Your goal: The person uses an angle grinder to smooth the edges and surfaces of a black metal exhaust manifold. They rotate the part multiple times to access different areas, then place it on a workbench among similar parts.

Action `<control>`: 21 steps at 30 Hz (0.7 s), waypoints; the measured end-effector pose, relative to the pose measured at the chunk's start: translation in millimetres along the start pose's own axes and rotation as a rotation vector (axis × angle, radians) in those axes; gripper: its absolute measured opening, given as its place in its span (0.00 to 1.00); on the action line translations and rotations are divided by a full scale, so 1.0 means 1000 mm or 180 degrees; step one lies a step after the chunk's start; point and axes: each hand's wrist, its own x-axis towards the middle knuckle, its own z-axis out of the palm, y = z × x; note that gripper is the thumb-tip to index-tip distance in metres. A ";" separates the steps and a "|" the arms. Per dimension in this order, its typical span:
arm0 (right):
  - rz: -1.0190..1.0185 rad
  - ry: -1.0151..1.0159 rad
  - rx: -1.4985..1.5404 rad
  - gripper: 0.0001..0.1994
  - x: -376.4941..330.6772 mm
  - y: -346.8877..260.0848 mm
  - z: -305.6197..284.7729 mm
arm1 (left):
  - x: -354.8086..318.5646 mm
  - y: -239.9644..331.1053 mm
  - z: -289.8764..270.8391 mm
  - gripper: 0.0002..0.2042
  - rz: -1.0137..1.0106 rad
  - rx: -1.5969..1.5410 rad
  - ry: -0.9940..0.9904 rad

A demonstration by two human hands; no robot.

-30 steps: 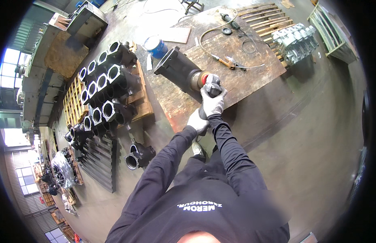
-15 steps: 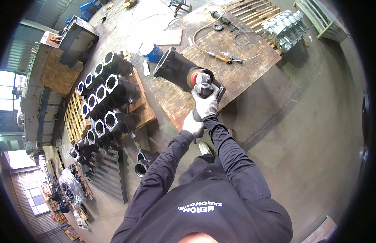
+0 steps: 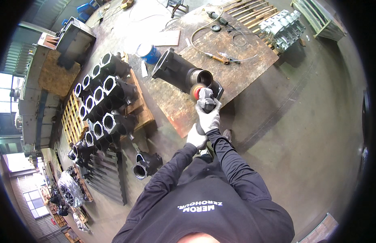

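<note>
Grey concrete floor (image 3: 301, 121), wooden pallets (image 3: 70, 121), bright windows (image 3: 4, 87) at left.

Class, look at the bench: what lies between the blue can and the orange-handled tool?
In the head view, the black casting lies between the blue can and the orange-handled tool on the bench.

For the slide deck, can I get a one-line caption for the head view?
Two gloved hands, right hand and left hand, hold an angle grinder against a black metal casting on a rusty steel table.

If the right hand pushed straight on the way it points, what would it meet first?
Probably the round open end of the black casting: the right hand holds a grinder whose red disc already sits at that rim. Depth is unclear.
</note>
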 end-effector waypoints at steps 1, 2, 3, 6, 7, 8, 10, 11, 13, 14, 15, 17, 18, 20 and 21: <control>0.0092 -0.0002 0.0055 0.42 0.002 0.005 -0.001 | -0.003 0.005 0.001 0.28 -0.0004 0.0129 0.0002; -0.0086 0.0122 0.0131 0.41 0.004 0.010 -0.001 | -0.005 0.010 0.002 0.28 -0.0099 0.0263 -0.0051; -0.0145 0.0167 0.0176 0.41 0.007 0.014 -0.002 | -0.006 0.016 0.002 0.29 -0.0103 0.0367 -0.0061; 0.0027 0.0230 0.0172 0.40 0.016 0.025 -0.007 | -0.004 0.032 0.007 0.31 -0.0223 0.0471 -0.0159; 0.0003 0.0189 0.0296 0.40 0.020 0.025 -0.009 | -0.001 0.037 0.008 0.31 -0.0242 0.0560 -0.0181; 0.0016 0.0192 0.0375 0.41 0.025 0.024 -0.010 | 0.003 0.042 0.009 0.32 -0.0266 0.0656 -0.0203; 0.0124 0.0193 0.0323 0.41 0.036 0.018 -0.010 | 0.014 0.052 0.010 0.33 -0.0350 0.0917 -0.0214; 0.0094 0.0203 0.0339 0.42 0.043 0.013 -0.009 | 0.021 0.056 0.009 0.33 -0.0375 0.0920 -0.0214; -0.0097 0.0296 0.0278 0.43 0.055 0.003 -0.008 | 0.034 0.062 0.007 0.32 -0.0236 0.0888 -0.0211; -0.0234 0.0390 0.0382 0.43 0.059 -0.001 -0.007 | 0.038 0.063 0.006 0.32 -0.0189 0.0959 -0.0189; -0.0046 0.0357 0.0527 0.42 0.059 -0.003 -0.008 | 0.039 0.062 0.006 0.31 -0.0240 0.1024 -0.0257; 0.0176 0.0224 0.0824 0.41 0.054 -0.005 -0.009 | 0.037 0.058 0.006 0.31 -0.0098 0.1022 -0.0210; 0.0129 0.0291 0.0503 0.40 0.047 -0.004 -0.011 | 0.032 0.055 0.006 0.32 -0.0183 0.1003 -0.0229; 0.0093 0.0264 0.0457 0.40 0.034 -0.002 -0.012 | 0.020 0.049 0.006 0.32 -0.0123 0.0970 -0.0145; 0.0008 0.0240 0.0557 0.39 0.028 0.000 -0.013 | 0.017 0.048 0.005 0.32 -0.0294 0.0960 -0.0214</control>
